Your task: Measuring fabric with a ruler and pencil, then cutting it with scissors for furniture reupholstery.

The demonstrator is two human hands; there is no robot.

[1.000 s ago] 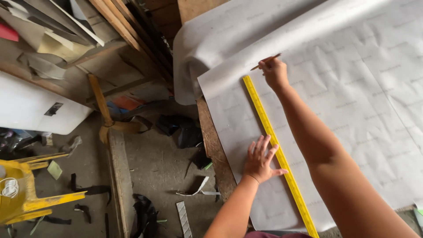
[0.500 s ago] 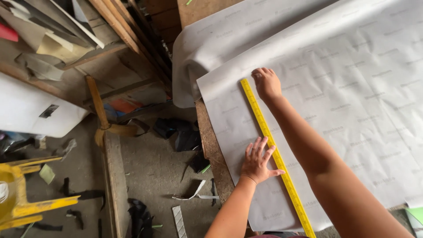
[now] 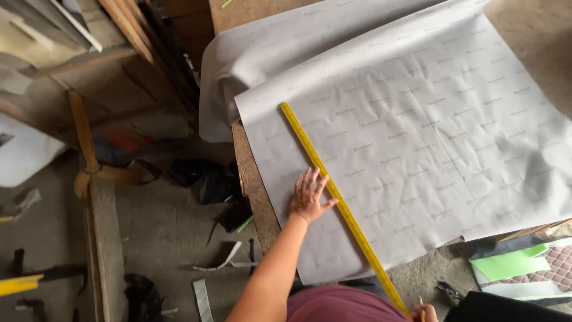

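left hand (image 3: 308,198) flat beside yellow ruler (image 3: 333,194) on grey sheet (image 3: 417,137).

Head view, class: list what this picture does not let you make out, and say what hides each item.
- Right hand: cut off by the bottom edge; its grip on the pencil is unclear.
- Yellow ruler: markings too small; near end hidden behind the maroon clothing.
- Wooden table: mostly covered by the grey sheet.
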